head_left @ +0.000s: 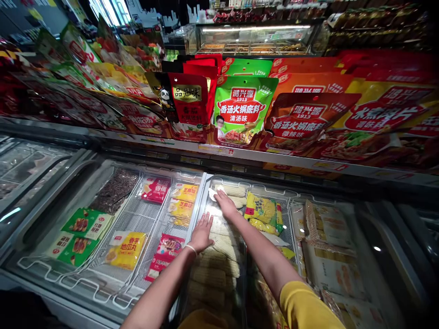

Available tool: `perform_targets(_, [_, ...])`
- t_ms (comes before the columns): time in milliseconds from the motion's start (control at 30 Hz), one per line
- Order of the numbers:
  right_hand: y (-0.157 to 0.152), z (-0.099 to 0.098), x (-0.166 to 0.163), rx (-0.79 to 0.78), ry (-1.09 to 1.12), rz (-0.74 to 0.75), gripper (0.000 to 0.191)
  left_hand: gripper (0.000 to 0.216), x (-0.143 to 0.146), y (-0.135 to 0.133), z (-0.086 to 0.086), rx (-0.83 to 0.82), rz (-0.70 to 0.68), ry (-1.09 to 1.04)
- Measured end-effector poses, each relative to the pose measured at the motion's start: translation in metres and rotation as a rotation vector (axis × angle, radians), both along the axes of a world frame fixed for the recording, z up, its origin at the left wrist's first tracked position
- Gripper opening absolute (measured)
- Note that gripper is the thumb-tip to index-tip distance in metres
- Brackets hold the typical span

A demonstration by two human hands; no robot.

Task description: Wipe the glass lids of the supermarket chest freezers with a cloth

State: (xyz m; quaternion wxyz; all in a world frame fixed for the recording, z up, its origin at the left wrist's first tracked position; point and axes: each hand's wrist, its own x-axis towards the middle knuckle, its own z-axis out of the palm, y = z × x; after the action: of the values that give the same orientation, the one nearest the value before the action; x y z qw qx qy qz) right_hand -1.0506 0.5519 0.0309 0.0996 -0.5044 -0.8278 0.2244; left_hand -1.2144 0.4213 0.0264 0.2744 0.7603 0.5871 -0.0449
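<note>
I look down into a chest freezer (103, 292) in a shop. My left hand (201, 233) lies flat with spread fingers on a row of pale wrapped corn cobs (219, 256) in the middle basket. My right hand (225, 203) reaches farther back, fingers stretched out on the cobs near the far end. Neither hand grips anything that I can see. A yellow bag of corn kernels (262, 209) lies just right of my right hand.
Wire baskets on the left hold green packs (82, 224), a yellow pack (126, 249) and red packs (156, 189). A shelf above carries hot-pot seasoning bags, one green (242, 109), others red and orange (302, 121). Flat pale packs (329, 256) fill the right basket.
</note>
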Motion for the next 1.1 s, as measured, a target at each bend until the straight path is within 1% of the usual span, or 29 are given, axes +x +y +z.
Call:
perform_targets(33, [0.006, 0.002, 0.001, -0.006, 0.0, 0.012, 0.059, 0.111, -0.001, 0.0, 0.001, -0.003, -0.002, -0.009])
perform_targets(100, [0.017, 0.004, 0.015, -0.009, 0.005, -0.048, 0.059, 0.11, -0.004, 0.0, 0.002, -0.004, -0.005, -0.024])
perform_targets(200, [0.028, 0.0, 0.061, 0.014, 0.002, -0.247, 0.064, 0.108, -0.007, 0.0, 0.001, -0.012, 0.0, -0.031])
perform_targets(267, [0.028, -0.005, 0.097, 0.044, -0.014, -0.388, 0.066, 0.108, -0.008, 0.001, 0.0, -0.023, 0.003, -0.033])
perform_targets(333, [0.028, -0.009, 0.125, 0.06, -0.04, -0.522, 0.066, 0.108, -0.007, 0.002, -0.002, -0.034, 0.003, -0.036])
perform_targets(400, [0.03, -0.011, 0.135, 0.062, -0.067, -0.641, 0.066, 0.108, -0.005, 0.003, -0.004, -0.044, 0.003, -0.035])
perform_targets(467, [0.039, -0.012, 0.123, 0.06, -0.084, -0.709, 0.066, 0.11, -0.004, 0.003, -0.006, -0.05, 0.003, -0.029])
perform_targets(533, [0.052, -0.013, 0.095, 0.055, -0.079, -0.702, 0.067, 0.111, -0.002, 0.003, -0.009, -0.044, 0.003, -0.015])
perform_targets(567, [0.059, -0.013, 0.077, 0.045, -0.063, -0.671, 0.067, 0.111, -0.002, 0.003, -0.011, -0.036, 0.001, -0.008])
perform_targets(667, [0.076, -0.012, 0.017, 0.007, 0.007, -0.523, 0.066, 0.113, -0.002, 0.002, -0.015, -0.015, -0.007, 0.0])
perform_targets(767, [0.076, -0.009, -0.035, -0.027, 0.048, -0.352, 0.063, 0.113, -0.005, 0.003, -0.015, -0.027, -0.016, -0.019])
perform_targets(833, [0.067, -0.007, -0.054, -0.042, 0.052, -0.213, 0.06, 0.114, -0.007, 0.004, -0.014, -0.039, -0.011, -0.036])
perform_targets(900, [0.054, -0.005, -0.055, -0.048, 0.048, -0.093, 0.059, 0.114, -0.008, 0.004, -0.012, -0.045, 0.001, -0.046])
perform_targets(967, [0.039, -0.004, -0.035, -0.04, 0.033, -0.073, 0.06, 0.114, -0.009, 0.003, -0.011, -0.038, 0.011, -0.046])
perform_targets(1033, [0.02, -0.004, 0.004, -0.02, 0.005, -0.143, 0.066, 0.113, -0.008, 0.002, -0.009, -0.017, 0.004, -0.042])
perform_targets(1100, [-0.003, -0.006, 0.053, 0.005, -0.029, -0.256, 0.071, 0.111, -0.006, 0.0, -0.007, 0.003, -0.009, -0.03])
